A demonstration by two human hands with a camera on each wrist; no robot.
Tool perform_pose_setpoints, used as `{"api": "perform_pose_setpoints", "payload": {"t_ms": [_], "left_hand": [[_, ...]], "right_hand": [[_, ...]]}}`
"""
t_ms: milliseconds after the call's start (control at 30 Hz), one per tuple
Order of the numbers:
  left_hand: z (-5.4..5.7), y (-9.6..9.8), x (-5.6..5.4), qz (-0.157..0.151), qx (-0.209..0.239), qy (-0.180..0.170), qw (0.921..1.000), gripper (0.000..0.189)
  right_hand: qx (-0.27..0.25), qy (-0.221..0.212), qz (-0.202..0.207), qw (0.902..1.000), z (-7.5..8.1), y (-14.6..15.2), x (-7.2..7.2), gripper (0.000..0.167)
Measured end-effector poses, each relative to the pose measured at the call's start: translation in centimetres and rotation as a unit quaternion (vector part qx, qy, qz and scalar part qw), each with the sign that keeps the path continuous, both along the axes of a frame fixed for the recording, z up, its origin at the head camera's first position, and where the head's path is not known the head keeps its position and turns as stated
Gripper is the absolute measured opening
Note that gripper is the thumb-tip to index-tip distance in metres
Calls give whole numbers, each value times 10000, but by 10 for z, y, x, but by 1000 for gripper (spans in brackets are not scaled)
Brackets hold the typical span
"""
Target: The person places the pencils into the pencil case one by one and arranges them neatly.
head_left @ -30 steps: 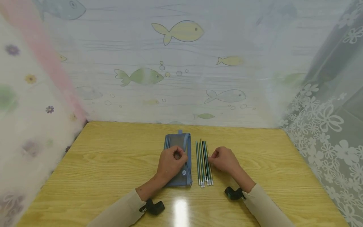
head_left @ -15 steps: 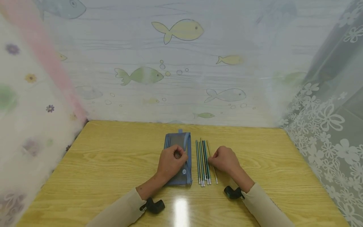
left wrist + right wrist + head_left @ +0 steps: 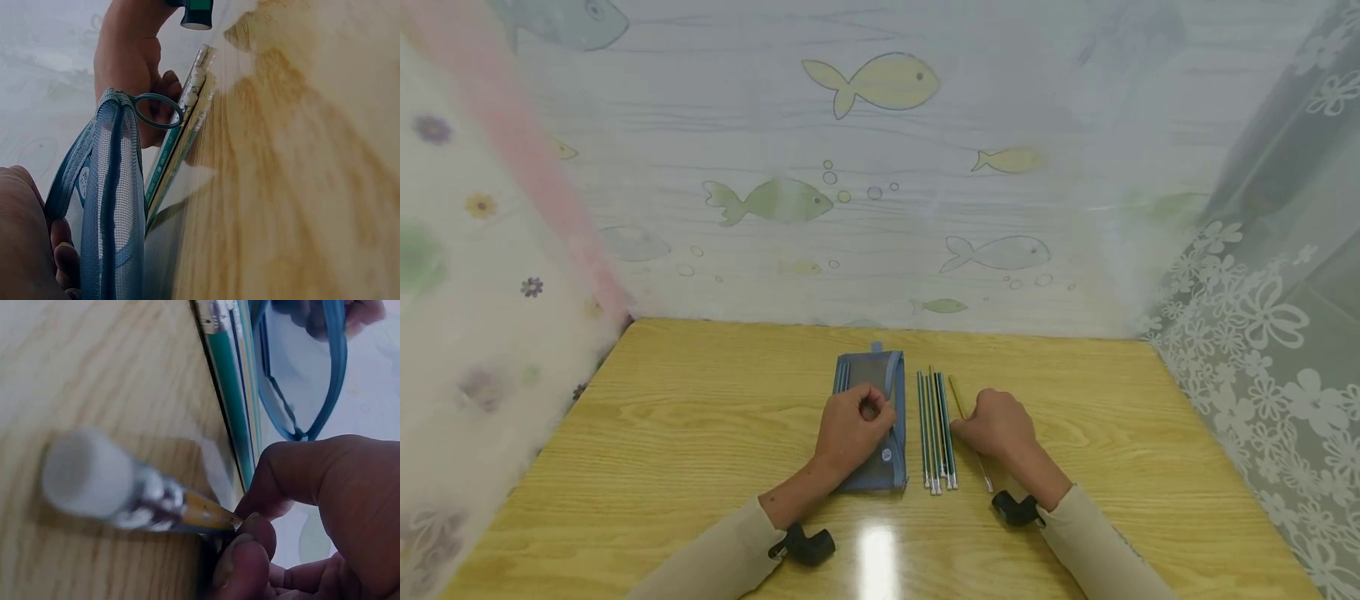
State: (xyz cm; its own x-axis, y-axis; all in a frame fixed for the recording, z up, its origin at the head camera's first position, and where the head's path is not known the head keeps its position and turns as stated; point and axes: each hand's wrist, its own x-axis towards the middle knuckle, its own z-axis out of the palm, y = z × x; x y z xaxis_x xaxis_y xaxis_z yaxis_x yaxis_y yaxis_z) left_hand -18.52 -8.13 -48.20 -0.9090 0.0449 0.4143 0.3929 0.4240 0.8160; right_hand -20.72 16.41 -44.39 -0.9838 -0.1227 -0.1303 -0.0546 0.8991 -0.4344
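Note:
A blue mesh pencil case (image 3: 872, 477) lies on the table with its zipper side to the right. A few pencils show through its left part. My left hand (image 3: 850, 425) grips the case's upper layer and lifts its edge, so the mouth gapes in the right wrist view. My right hand (image 3: 997, 423) pinches one yellow-and-dark pencil (image 3: 957, 393) between thumb and fingers. Its white eraser (image 3: 87, 475) points toward me, and the pencil slants away from a row of pencils (image 3: 935, 429). Those striped green, blue and yellow pencils lie side by side between the case and my right hand, erasers nearest me.
The wooden table (image 3: 700, 400) carries the case and pencils. Behind it hangs a fish-print curtain (image 3: 880, 208). A flowered sheet (image 3: 490, 350) borders the left, a lace-patterned one (image 3: 1262, 358) the right. Black wrist cameras sit on both sleeves.
My right hand has drawn one pencil away from the row's right side, its eraser end swinging rightward and toward me. My left hand and the case have stayed in place.

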Motion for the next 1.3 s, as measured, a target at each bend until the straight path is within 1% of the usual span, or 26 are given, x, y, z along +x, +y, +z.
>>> {"api": "perform_pose_setpoints", "payload": {"t_ms": [233,333,433,600,767,833,1000,1133,1233,1300], "left_hand": [[-2,0,2,-38,9,60,10000,13],[-3,-1,2,-42,-13,84,10000,13],[-2,-1,1,-45,-33,63,10000,13],[-1,-1,1,-55,-30,-13,10000,12],[1,-2,2,18,-37,-8,10000,12],[2,-2,2,40,-27,-11,10000,12],[1,-1,1,41,24,-43,10000,12],[0,0,0,45,5,-24,10000,12],[0,0,-1,51,-27,3,10000,12],[1,0,-1,60,-46,5,10000,12]], "right_hand": [[-544,-95,386,9977,-4,4,-3,58],[-793,-113,560,9952,-1,2,-4,58],[-1109,-235,707,9910,4,-2,-5,56],[-1771,-597,853,9787,13,-13,-9,47],[-2364,-966,819,9634,14,-25,-16,41],[-2449,-1076,836,9599,13,-29,-19,40],[-2411,-1306,950,9570,13,-39,-24,39],[-2458,-1458,968,9534,15,-46,-26,39],[-2455,-1550,893,9528,15,-51,-28,39],[-2427,-1538,845,9541,14,-54,-30,39]]}}
